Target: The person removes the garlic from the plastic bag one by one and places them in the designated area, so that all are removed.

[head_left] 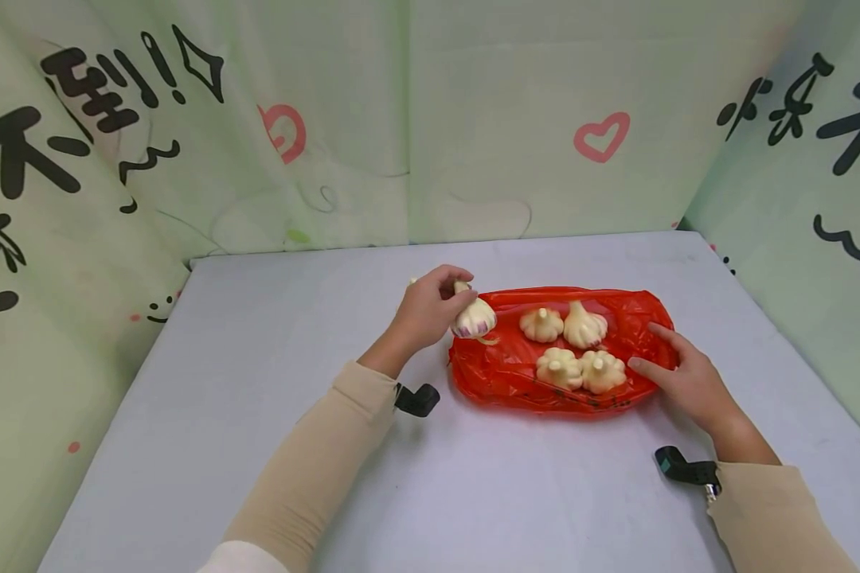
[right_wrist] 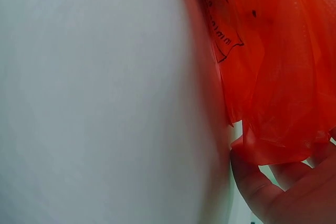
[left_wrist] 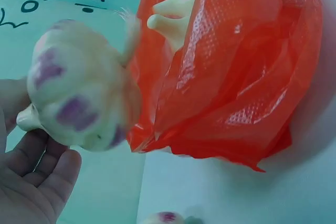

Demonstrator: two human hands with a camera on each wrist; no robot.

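My left hand (head_left: 430,306) pinches a garlic bulb (head_left: 474,318) by its stem, close over the left end of a red plastic bag (head_left: 502,390). In the left wrist view the bulb (left_wrist: 79,90) shows purple patches and wispy roots. The bag lies spread wide with its mouth upward, and several pale garlic bulbs (head_left: 585,325) sit inside it. At the bag's right end my right hand (head_left: 691,382) grips the rim. The right wrist view shows the thumb and fingers around the thin red plastic (right_wrist: 278,103), which has black print.
Another garlic bulb (left_wrist: 165,217) lies on the white table (head_left: 258,358), mostly hidden behind my left hand in the head view. A pale green printed curtain (head_left: 473,119) closes off the back and both sides.
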